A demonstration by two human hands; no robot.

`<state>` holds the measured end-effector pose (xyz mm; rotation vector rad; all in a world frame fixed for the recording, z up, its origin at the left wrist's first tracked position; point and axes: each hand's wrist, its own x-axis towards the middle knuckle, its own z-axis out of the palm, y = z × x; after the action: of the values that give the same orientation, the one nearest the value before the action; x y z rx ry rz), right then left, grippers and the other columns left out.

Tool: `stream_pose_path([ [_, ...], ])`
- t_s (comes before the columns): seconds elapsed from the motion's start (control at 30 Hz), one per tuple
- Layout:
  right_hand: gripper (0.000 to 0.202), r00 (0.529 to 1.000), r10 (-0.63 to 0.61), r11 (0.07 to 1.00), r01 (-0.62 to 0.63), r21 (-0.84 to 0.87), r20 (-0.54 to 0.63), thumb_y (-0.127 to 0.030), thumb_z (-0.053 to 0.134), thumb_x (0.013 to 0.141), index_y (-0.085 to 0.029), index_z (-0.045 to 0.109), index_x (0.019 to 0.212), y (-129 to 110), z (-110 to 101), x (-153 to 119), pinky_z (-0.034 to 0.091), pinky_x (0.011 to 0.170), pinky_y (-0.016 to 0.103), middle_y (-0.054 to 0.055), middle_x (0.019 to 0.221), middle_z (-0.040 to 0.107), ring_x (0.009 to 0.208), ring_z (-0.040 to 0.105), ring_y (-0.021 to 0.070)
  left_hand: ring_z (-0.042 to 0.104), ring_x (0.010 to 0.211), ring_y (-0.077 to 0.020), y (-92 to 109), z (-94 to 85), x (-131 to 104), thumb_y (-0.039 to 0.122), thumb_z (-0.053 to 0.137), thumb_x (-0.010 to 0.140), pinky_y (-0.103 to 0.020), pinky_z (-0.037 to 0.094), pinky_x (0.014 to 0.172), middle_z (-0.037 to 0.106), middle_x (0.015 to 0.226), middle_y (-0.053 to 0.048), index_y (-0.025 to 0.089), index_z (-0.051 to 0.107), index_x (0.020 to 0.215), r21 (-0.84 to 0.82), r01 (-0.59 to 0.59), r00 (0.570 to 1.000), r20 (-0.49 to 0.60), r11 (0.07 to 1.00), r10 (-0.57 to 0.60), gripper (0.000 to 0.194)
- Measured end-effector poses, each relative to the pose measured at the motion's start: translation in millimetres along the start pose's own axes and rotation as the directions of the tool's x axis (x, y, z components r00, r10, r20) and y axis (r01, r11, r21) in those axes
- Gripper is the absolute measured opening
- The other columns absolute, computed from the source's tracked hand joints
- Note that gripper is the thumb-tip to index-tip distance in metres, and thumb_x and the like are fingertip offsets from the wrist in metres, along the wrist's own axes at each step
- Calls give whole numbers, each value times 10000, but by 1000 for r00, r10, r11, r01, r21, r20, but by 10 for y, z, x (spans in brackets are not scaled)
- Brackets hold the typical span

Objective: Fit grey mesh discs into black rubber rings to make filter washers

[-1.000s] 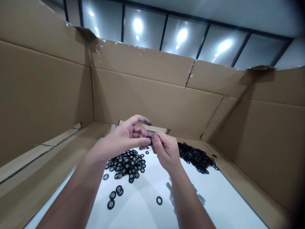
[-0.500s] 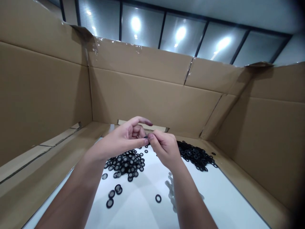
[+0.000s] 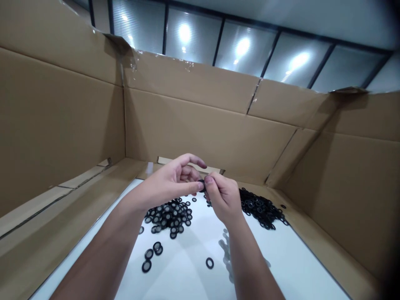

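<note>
- Black ring [image 3: 202,186] up between both hands, above far part of white tabletop [image 3: 184,277]; round, no long axis; mostly covered, facing direction can't tell.
- Left hand [image 3: 179,177]: thumb and a curled finger clamped on ring, index finger arched above, apart from it.
- Right hand [image 3: 223,196]: thumb and bent index finger pinched on ring's right side.
- Grey-centred discs [image 3: 168,216] heaped left, four more [image 3: 146,266] nearer.
- Open black rings [image 3: 261,209] heaped right; loose ring [image 3: 206,263] flat between forearms.
- Cardboard walls [image 3: 187,125] around.
</note>
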<state>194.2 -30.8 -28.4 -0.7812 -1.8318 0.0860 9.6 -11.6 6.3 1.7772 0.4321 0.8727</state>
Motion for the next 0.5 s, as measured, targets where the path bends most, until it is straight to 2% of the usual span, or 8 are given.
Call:
stream_pose_path([
  [0.2,378,1000,9,1000,-9,-22,2,-280,439,1003,-195,463,636,0,-9,-2,330,523,240,-27,559,484,513,438,93,618,850,-140,-18,13,17,182,658,888,-288,504,771,651,892,-15,205,524,1175,-9,-2,998,-66,1000,2,318],
  [0.37,349,999,-34,999,33,-39,-8,-238,465,984,-194,470,638,-23,-23,-17,329,515,230,-32,558,483,504,425,86,615,819,-117,-15,9,6,195,666,888,-254,494,753,644,852,3,198,526,1163,-16,31,999,-37,999,-31,308],
  [0.5,354,1000,8,1000,-8,-19,15,-269,448,996,-197,461,650,-17,-26,-18,329,517,233,-32,559,485,507,427,90,615,813,-119,-1,1,10,186,666,888,-255,491,749,663,858,-4,197,516,1177,-19,23,999,-39,1000,-24,326],
])
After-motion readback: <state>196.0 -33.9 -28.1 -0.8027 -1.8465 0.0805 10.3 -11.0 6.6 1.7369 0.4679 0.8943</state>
